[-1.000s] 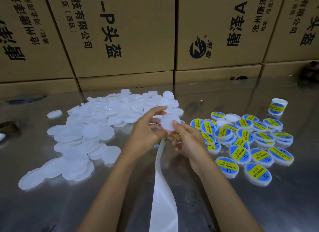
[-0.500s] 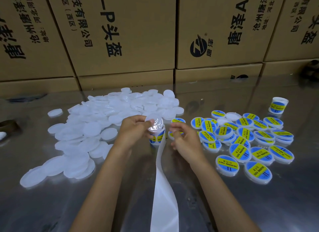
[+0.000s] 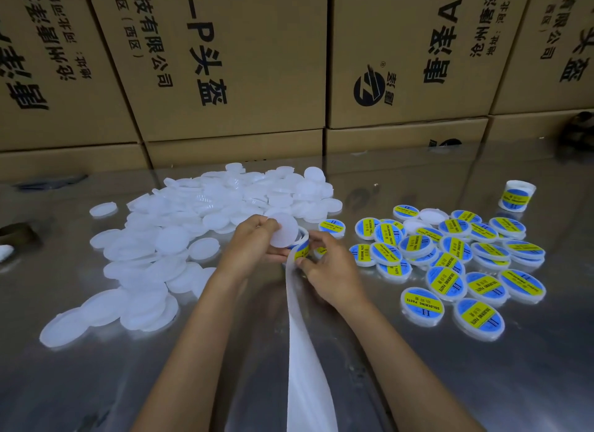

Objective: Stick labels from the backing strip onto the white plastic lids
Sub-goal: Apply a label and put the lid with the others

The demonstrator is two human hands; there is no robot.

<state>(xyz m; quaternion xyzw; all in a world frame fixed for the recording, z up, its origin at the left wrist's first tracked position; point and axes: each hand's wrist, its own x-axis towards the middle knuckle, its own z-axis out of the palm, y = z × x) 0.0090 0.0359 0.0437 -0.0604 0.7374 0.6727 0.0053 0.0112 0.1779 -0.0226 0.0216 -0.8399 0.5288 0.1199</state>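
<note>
Left hand (image 3: 254,245) pinching lid (image 3: 284,230), right hand (image 3: 328,266) curled on label roll (image 3: 301,250)

The worktop (image 3: 482,383) looks like glossy, reflective metal. The lids (image 3: 180,235) are matt, translucent white plastic — the backing strip (image 3: 305,367) smooth white paper. The boxes (image 3: 244,58) — plain brown cardboard.

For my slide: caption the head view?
Left hand holds a blank lid while right hand peels a label from the strip.

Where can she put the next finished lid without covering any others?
Bare shiny metal table lies near her, past the blue-and-yellow labelled lids. The far strip before the brown cardboard boxes is also bare. The plain white plastic lids are crowded.
</note>
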